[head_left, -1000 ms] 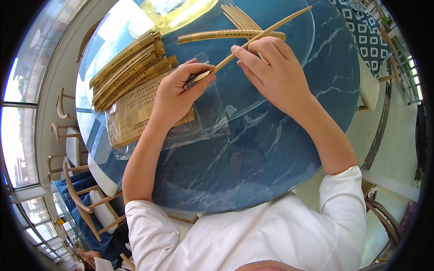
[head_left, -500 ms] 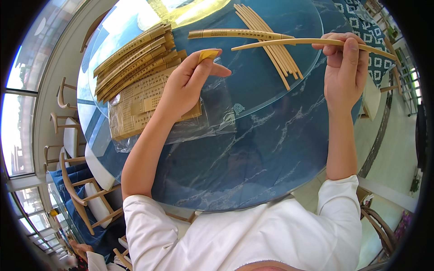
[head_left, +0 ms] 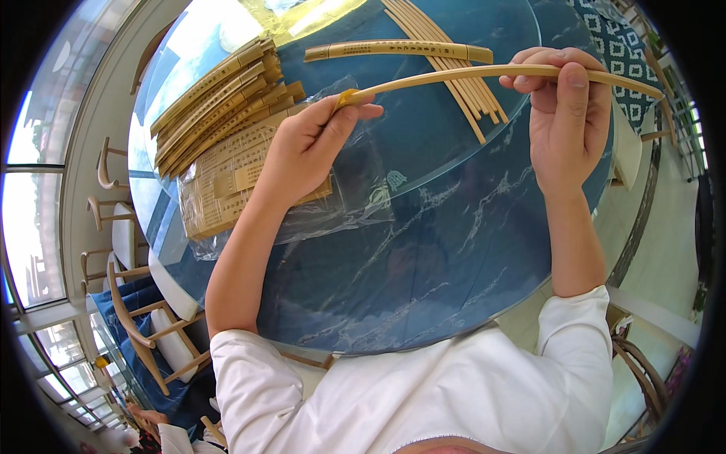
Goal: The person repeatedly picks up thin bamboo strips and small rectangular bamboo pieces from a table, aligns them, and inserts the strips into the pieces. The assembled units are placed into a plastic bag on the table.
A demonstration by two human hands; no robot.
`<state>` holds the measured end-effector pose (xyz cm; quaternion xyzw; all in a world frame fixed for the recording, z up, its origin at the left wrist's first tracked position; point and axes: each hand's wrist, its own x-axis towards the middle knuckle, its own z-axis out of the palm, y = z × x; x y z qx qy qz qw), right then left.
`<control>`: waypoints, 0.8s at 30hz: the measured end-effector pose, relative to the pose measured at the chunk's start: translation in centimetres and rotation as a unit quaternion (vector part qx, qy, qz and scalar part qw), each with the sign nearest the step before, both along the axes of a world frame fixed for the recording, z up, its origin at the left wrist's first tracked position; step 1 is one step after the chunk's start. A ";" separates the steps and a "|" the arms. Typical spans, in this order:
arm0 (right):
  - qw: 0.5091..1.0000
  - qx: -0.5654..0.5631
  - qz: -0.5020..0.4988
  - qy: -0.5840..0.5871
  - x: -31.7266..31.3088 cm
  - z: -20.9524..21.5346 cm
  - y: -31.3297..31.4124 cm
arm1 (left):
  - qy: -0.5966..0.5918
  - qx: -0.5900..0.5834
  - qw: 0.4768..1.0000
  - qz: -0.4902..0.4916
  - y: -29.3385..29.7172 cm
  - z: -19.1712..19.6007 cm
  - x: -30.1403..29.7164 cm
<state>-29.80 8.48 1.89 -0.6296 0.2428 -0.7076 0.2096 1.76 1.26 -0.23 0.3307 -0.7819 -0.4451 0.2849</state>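
Note:
My right hand [head_left: 567,125] pinches light wooden chopsticks [head_left: 461,73] near their right end; whether one or two, I cannot tell. Their left tip meets a small yellow paper sleeve [head_left: 345,98], pinched between the thumb and finger of my left hand [head_left: 302,151]. Most of that sleeve is hidden. Just beyond lies a printed paper sleeve [head_left: 393,49], crossing several loose chopsticks [head_left: 469,98]. Left of my left hand are piled many printed sleeves [head_left: 215,94]. Below them sits a bundle of sleeves [head_left: 219,200] in a clear plastic bag [head_left: 355,208].
The dark blue marbled round table [head_left: 393,280] carries a glass turntable [head_left: 454,166]. Something yellow and shiny [head_left: 310,23] is at the far edge. Wooden chairs [head_left: 155,333] stand at left. Another person's hand [head_left: 147,415] shows at lower left. Patterned cloth [head_left: 631,83] hangs at right.
My right hand has brought the chopsticks left and slightly down, so their tip has reached the sleeve in my left hand. Earlier a gap lay between them.

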 end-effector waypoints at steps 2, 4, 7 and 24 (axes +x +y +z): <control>1.000 0.002 -0.008 0.004 -0.1 -0.1 0.0 | -0.009 0.007 1.000 -0.002 -0.1 -0.1 0.2; 1.000 0.002 -0.020 0.003 0.0 -0.1 0.1 | -0.011 0.007 1.000 -0.009 -0.1 -0.1 0.2; 1.000 -0.010 -0.009 0.017 -0.1 -0.2 -0.1 | -0.007 0.001 1.000 -0.019 0.1 0.3 0.2; 0.999 -0.020 -0.006 0.045 -0.6 0.3 0.1 | -0.003 -0.070 0.998 0.006 0.6 0.6 -0.7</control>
